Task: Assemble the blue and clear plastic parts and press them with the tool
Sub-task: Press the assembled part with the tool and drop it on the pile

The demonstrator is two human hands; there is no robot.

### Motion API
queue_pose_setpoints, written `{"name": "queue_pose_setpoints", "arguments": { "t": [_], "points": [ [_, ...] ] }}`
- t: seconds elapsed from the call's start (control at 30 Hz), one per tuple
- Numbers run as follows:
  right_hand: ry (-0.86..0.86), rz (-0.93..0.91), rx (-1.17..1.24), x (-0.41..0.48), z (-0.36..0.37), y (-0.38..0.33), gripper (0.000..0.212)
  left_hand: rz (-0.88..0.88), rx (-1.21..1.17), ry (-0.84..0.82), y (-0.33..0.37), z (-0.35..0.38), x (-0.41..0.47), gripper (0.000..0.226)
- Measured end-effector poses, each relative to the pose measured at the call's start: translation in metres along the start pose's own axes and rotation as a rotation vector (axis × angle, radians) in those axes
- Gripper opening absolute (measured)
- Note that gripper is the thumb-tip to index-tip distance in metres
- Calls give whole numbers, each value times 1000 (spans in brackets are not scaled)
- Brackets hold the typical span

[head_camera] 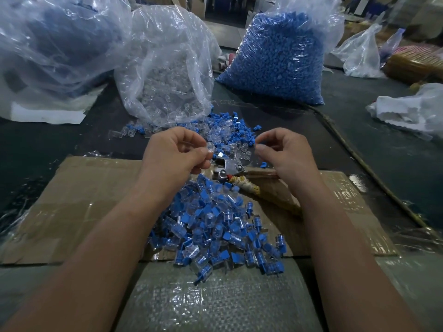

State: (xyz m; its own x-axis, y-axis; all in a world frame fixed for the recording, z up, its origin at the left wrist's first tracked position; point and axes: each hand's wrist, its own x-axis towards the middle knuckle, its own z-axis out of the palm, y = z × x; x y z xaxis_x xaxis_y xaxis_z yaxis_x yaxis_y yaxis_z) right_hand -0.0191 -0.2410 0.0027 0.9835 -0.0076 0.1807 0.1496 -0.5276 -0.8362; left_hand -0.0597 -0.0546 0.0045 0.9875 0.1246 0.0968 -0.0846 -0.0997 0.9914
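**MATING STAGE: CLEAR PART IN HAND, TOOL NOT YET APPLIED**

I read the bench from the head view, largest item first. The bag of blue parts (275,58) stands at 1 o'clock. The bag of clear parts (165,75) stands at 11 o'clock, with loose parts (230,133) of both kinds scattered at its foot near 12 o'clock. The cardboard sheet (72,212) spans the bench from 9 to 3 o'clock. On its near edge, at 6 o'clock, lies the pile of assembled pieces (215,226), each a clear shell with a blue insert.

The tool (230,168) lies at centre between the hands. Its metal head points to 12 o'clock and its wrapped handle runs toward 4 o'clock. Neither hand touches it.

The left hand (175,152), at 10 o'clock of the tool, pinches the clear part (209,147) between thumb and fingertips. The right hand (282,152), at 2 o'clock of the tool, has its fingers curled with the thumb against the forefinger. I cannot tell whether it holds anything.

I judge the joining step to be in hand. The next move calls for a blue part aligned with the open end of the clear part and seated, then the pair set into the tool head and pressed.

The clear part is small, transparent and glossy, with a rounded end catching the light. It is held above the loose parts, just beyond the tool head.
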Motion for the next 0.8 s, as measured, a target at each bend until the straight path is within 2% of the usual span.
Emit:
{"name": "queue_pose_setpoints", "arguments": {
  "t": [0.13, 0.37, 0.67, 0.8],
  "points": [
    [-47, -103, 207, -13, 12, -16, 25, 5, 9, -2, -1, 1, 1, 19],
    [-28, -185, 330, -22, 20, -27, 19, 24, 36, 10, -3, 2, 1, 19],
    [22, -323, 72, -27, 33, -28, 17, 62, 66, 2, -2, 6, -2, 17],
    [19, -330, 56, -27, 33, -26, 10, 85, 94, -10, -2, 6, -3, 19]
  ]
}}
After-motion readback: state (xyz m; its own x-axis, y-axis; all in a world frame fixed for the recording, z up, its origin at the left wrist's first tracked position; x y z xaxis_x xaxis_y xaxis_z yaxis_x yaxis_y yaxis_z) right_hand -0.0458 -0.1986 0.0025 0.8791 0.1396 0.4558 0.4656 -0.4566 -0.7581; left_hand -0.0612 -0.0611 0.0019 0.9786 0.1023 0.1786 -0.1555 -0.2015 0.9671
